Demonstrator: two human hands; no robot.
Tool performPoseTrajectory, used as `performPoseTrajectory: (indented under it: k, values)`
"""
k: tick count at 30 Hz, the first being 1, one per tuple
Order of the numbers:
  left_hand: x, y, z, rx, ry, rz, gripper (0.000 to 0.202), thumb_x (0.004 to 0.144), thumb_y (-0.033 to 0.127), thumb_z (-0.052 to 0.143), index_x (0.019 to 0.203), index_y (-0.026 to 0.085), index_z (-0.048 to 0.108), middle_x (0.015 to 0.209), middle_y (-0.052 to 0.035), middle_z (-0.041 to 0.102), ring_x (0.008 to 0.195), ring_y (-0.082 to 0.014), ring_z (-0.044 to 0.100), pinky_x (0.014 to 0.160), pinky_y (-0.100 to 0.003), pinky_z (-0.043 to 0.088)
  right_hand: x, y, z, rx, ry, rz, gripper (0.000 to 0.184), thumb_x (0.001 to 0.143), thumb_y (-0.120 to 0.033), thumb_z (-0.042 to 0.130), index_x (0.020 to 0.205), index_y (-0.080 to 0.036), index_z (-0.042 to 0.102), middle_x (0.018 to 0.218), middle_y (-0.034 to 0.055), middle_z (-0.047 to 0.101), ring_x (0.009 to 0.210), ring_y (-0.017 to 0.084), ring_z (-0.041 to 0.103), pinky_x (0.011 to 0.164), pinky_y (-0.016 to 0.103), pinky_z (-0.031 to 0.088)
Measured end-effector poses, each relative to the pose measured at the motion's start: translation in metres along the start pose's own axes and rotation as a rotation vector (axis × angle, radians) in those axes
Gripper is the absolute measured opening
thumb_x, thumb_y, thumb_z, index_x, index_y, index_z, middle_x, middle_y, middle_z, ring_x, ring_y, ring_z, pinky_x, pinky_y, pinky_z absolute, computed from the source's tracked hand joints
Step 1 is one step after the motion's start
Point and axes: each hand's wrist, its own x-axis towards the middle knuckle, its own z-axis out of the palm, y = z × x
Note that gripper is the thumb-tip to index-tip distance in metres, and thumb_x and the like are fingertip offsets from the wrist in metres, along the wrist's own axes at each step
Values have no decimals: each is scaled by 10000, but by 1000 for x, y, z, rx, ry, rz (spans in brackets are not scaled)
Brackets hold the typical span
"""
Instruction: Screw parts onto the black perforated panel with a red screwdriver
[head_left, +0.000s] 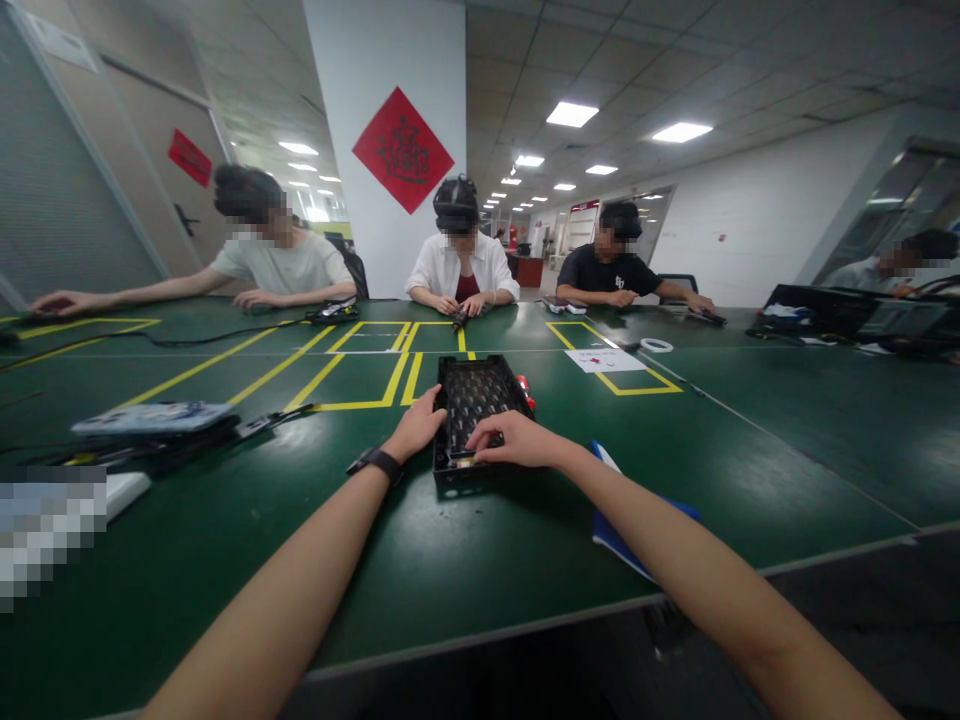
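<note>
A black tray [484, 372] with a grid of small cells lies on the green table [225, 540] in front of me. My left hand [420, 425], with a black watch on the wrist, rests against the tray's left edge, fingers curled. Over the tray's near end, my right hand [517, 440] has its fingers bent down into the cells; what they pinch, if anything, is hidden. A small red object [526, 388] lies at the tray's right side.
A blue sheet [622, 530] lies under my right forearm. Flat packs and cables [150, 425] sit at the left. A white paper [604, 360] and a tape roll [656, 345] lie further off. Three people sit across the table, another at the far right.
</note>
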Motion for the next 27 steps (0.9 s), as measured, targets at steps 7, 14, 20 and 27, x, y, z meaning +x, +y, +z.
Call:
performPoseTrajectory:
  k: [7,14,20,27]
  values:
    - [0,1,0,-21,12,5,636,706,210,445,1334,134,374,1389,-91,393,1287,-229,346,1094,-379,239,0,-2,0,-14,23,17,339,729,-290,645,1033,-147,607,812,34,682,750,129,625,745,254,456]
    - [-2,4,-1,21,-2,18,642,722,209,424,1348,95,343,1392,-118,381,1285,-228,347,1087,-374,249,1,2,2,7,5,-2,283,720,-285,655,956,-130,640,823,42,682,739,126,626,716,242,466]
    - [-4,6,-3,7,-3,22,627,722,204,429,1338,107,362,1394,-110,380,1287,-229,344,1091,-371,243,2,-2,0,-126,26,-34,188,741,-266,630,871,-146,691,862,45,686,796,133,619,761,244,449]
    - [-3,5,-2,-5,-4,17,632,718,204,430,1340,120,361,1400,-99,374,1289,-228,341,1094,-373,237,0,-5,-3,-183,14,-81,198,748,-300,629,876,-169,707,855,40,693,814,144,603,782,256,422]
